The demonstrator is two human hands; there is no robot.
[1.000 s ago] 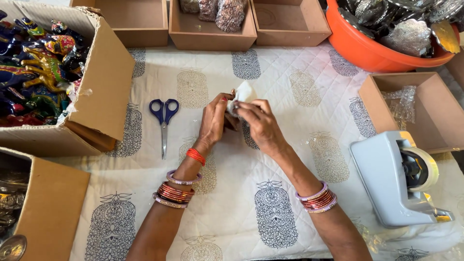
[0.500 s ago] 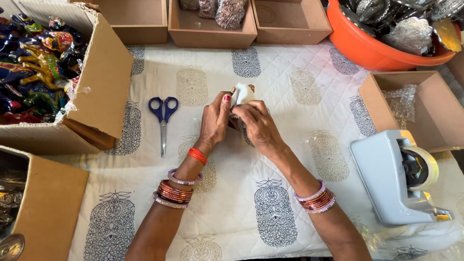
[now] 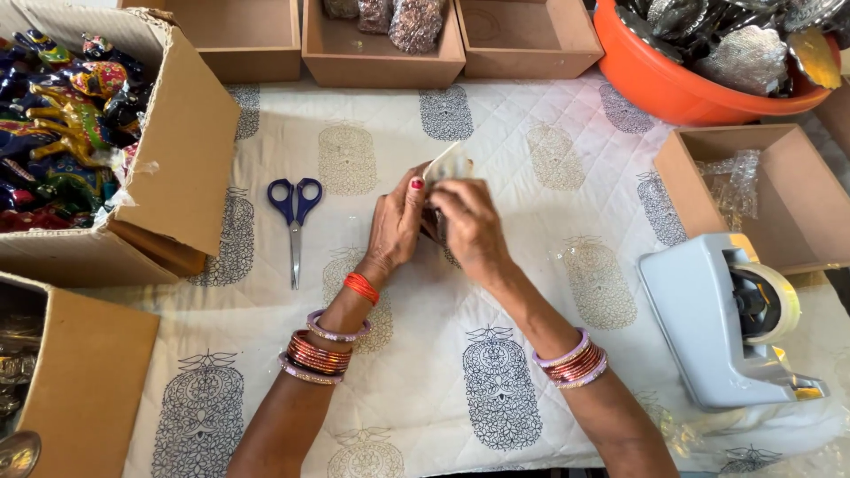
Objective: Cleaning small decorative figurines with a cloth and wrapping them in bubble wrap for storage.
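Observation:
Both my hands meet over the middle of the printed white cloth [image 3: 496, 159]. My left hand [image 3: 396, 226] and my right hand [image 3: 469, 226] together grip a small clear-wrapped packet [image 3: 447, 165], whose pale top sticks up above my fingers. The rest of the packet is hidden between my palms. Bangles circle both wrists.
Blue-handled scissors [image 3: 295, 221] lie left of my hands. A grey tape dispenser [image 3: 726, 319] stands at the right. Cardboard boxes: one with colourful figurines [image 3: 62, 115] at left, another [image 3: 80, 389] lower left, small trays [image 3: 381, 49] at the back, one [image 3: 753, 190] at right. An orange tub [image 3: 699, 84] holds silvery items.
My hands have stayed in place, turning and working the packet slightly; its pale top now tilts more to the right above my fingers.

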